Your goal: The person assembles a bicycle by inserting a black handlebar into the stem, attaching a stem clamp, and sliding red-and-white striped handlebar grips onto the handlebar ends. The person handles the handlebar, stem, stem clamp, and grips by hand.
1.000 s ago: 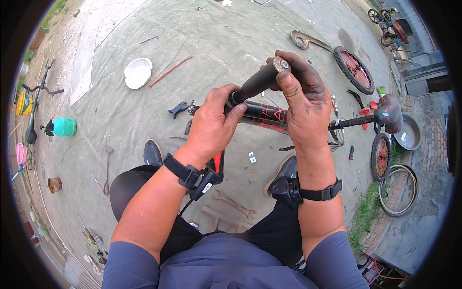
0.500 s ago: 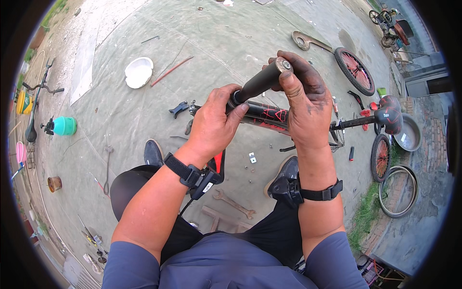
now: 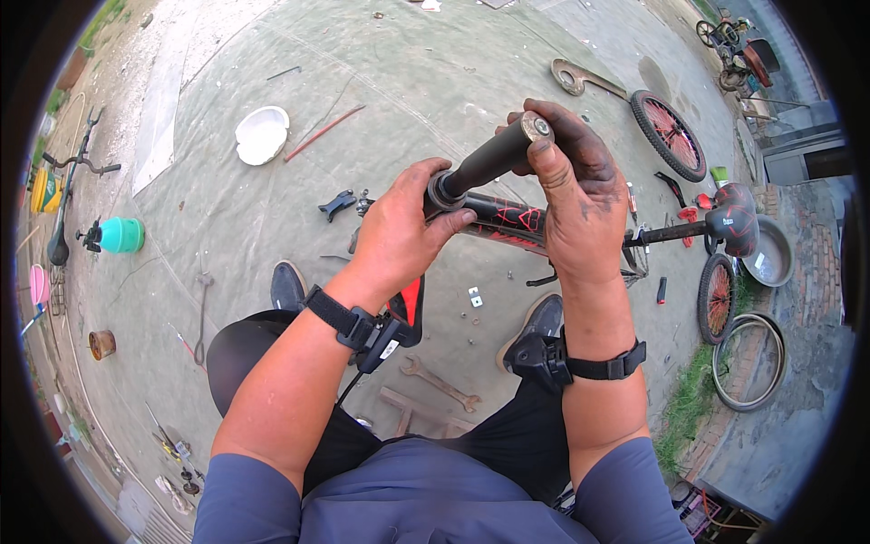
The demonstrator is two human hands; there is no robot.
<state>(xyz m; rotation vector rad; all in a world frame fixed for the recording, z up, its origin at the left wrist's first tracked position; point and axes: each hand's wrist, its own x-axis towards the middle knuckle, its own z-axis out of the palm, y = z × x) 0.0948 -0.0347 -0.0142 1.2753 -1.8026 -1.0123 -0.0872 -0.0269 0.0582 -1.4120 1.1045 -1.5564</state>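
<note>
A black stem tube point(image 3: 489, 163) with a bolt in its pale metal end tilts up from the head end of a black and red bicycle frame point(image 3: 507, 214). My left hand point(image 3: 403, 218) is closed around the head tube, its thumb beside the dark ring point(image 3: 444, 192) at the stem's base. Around the stem's upper end curl the dirty fingers of my right hand point(image 3: 580, 181), thumb near the bolt. The frame's saddle point(image 3: 732, 222) points away to the right. Below my left wrist shows a red and black part point(image 3: 412, 308), partly covered.
An open-end wrench point(image 3: 439, 383) lies between my feet, near small loose parts point(image 3: 475, 296). Two spoked wheels point(image 3: 668, 136) and a metal basin point(image 3: 770, 252) are at right. A white bowl point(image 3: 262, 136), red rod point(image 3: 323, 133) and teal sprayer point(image 3: 121, 236) stand or lie left.
The stem's lower end and my left hand have shifted slightly, with more of the dark ring showing and the left thumb lower. My right hand stays on the upper end.
</note>
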